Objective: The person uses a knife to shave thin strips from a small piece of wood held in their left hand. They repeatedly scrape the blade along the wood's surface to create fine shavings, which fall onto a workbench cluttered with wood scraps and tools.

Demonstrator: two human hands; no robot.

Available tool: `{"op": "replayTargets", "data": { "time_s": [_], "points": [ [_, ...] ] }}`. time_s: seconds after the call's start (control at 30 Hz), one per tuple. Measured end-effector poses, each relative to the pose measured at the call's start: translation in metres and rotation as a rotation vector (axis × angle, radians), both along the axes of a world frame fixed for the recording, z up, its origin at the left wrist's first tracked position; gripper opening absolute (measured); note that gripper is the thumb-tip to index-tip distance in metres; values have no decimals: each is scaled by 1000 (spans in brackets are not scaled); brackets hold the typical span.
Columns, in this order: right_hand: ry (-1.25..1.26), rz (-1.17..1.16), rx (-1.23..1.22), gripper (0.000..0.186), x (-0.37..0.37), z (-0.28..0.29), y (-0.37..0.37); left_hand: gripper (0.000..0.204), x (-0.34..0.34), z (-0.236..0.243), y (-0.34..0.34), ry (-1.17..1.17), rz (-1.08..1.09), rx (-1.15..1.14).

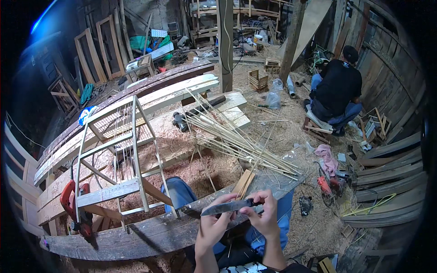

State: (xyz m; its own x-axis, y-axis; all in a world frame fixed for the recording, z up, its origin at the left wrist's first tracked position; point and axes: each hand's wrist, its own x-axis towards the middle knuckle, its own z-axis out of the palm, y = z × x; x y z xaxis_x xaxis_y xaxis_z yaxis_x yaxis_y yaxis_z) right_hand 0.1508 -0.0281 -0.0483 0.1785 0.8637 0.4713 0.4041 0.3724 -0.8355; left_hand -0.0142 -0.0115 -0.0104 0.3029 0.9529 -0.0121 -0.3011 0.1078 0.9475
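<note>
In front of my lap, my right hand [265,217] grips the handle of a knife [224,208]. Its dark blade points left and lies across the fingers of my left hand [211,231]. That left hand is curled closed around a thin bamboo strip, its grip partly hidden behind the blade. Just beyond my fingers, a flat piece of wood [244,181] leans at the bench edge with thin strips over it. A pile of long bamboo strips [246,148] spreads across the bench beyond my hands. To the left stands a slatted wooden frame [111,154], its thin rods upright.
A worn plank [159,234] runs along the near side. A red power tool [75,207] rests at left, a hammer-like tool [180,120] behind the frame. Another person [339,88] sits at far right. A red corded tool [325,184] lies on the shaving-covered floor beside stacked curved boards [391,182].
</note>
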Motion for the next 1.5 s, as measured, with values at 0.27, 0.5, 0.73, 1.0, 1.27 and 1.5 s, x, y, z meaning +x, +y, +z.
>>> {"op": "replayTargets", "data": {
  "time_s": [0.27,0.5,0.73,1.0,1.27,1.5],
  "points": [
    [-50,18,70,55,0,5,-3,30,7,16,4,-70,-23,-251],
    [-72,-202,95,50,1,11,-1,27,-3,-5,1,-56,-92,-12],
    [41,-408,151,48,24,11,-3,26,-29,-1,8,193,-328,93],
    [-166,-340,173,50,12,27,-7,23,-13,7,1,82,-223,16],
    [-283,-285,176,46,4,30,-5,14,-8,6,2,76,-171,-29],
    [-274,-254,218,46,2,36,-6,15,-12,-1,-1,203,-100,97]
  ]
}}
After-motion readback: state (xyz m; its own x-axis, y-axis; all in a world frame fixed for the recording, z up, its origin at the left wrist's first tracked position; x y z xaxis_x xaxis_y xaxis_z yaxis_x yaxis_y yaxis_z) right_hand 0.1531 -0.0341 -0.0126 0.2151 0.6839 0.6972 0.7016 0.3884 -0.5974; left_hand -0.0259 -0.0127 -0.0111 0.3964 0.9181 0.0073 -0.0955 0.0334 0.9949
